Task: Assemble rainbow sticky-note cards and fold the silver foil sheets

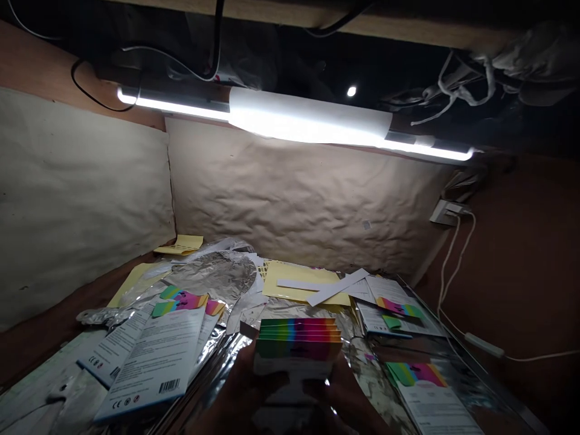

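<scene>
Both of my hands grip a small stack of packaging cards [296,349] with rainbow-coloured top edges, held upright at the bottom centre. My left hand [244,383] is closed round its left side. On its right side my right hand [347,389] is closed too. Deep shadow hides most of the fingers. To the left lie white printed packages [156,347] with rainbow flaps, a barcode and small symbols. Similar packages lie on the right, one farther back [385,317] and one nearer [430,393].
Crumpled silver foil [217,275], yellow sheets [290,281] and white paper strips [339,287] cover the back of the work surface. A lit tube lamp [308,124] hangs above. White cables [446,272] run down from a wall socket [448,211] at right.
</scene>
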The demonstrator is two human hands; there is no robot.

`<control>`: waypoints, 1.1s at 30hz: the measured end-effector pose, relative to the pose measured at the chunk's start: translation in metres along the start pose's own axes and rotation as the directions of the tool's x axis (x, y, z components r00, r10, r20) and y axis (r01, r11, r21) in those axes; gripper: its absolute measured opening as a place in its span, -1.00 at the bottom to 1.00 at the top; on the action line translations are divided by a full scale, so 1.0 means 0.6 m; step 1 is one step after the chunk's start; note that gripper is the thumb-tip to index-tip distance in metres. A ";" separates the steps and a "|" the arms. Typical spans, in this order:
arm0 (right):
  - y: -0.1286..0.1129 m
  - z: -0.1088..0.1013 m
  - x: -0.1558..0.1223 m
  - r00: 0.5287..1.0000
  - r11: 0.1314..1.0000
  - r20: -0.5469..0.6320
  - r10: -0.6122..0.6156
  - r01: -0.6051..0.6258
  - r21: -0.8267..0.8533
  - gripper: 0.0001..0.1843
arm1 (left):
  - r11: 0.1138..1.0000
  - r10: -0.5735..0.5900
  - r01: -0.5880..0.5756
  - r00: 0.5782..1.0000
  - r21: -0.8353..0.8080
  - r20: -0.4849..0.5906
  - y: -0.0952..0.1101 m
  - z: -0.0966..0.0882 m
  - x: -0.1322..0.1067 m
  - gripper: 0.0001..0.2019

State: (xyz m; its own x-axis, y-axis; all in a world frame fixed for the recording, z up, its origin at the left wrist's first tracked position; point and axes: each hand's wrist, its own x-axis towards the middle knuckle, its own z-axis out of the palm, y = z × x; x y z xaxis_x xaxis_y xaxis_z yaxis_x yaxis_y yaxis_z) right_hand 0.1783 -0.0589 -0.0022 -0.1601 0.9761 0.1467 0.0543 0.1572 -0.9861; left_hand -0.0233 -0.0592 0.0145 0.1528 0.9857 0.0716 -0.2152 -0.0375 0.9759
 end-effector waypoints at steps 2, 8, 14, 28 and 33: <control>0.005 0.002 -0.002 1.000 0.998 -0.004 0.031 -0.031 0.047 -0.46 | 1.000 0.000 0.000 0.999 -0.026 0.032 -0.013 0.000 0.006 -0.50; 0.016 -0.061 0.010 0.980 0.976 -0.108 0.169 -0.151 0.157 -0.07 | 0.994 0.032 -0.047 0.989 0.102 0.144 -0.046 -0.009 0.040 -0.07; 0.044 -0.186 0.015 0.920 0.887 -0.202 0.334 -0.380 -0.261 0.01 | 0.867 0.055 -0.150 0.977 0.474 0.208 -0.053 -0.033 0.036 -0.44; -0.075 -0.132 0.108 0.991 0.448 0.011 -0.135 0.071 -0.891 -0.40 | 0.568 -0.039 -0.266 0.937 0.779 0.348 0.058 -0.029 0.056 -0.56; -0.101 -0.023 0.232 0.922 0.180 0.365 -0.125 0.383 -0.906 -0.64 | 0.350 -0.066 -0.159 0.979 0.923 0.193 0.017 -0.025 0.120 -0.68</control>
State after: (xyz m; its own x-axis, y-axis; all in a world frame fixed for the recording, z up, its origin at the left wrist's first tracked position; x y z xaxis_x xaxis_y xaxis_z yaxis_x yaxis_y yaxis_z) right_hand 0.1663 0.0697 0.0790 -0.5145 0.8260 0.2304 0.8413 0.5382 -0.0508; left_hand -0.0288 0.0140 0.0265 0.3502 0.9356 0.0455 0.7912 -0.3215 0.5203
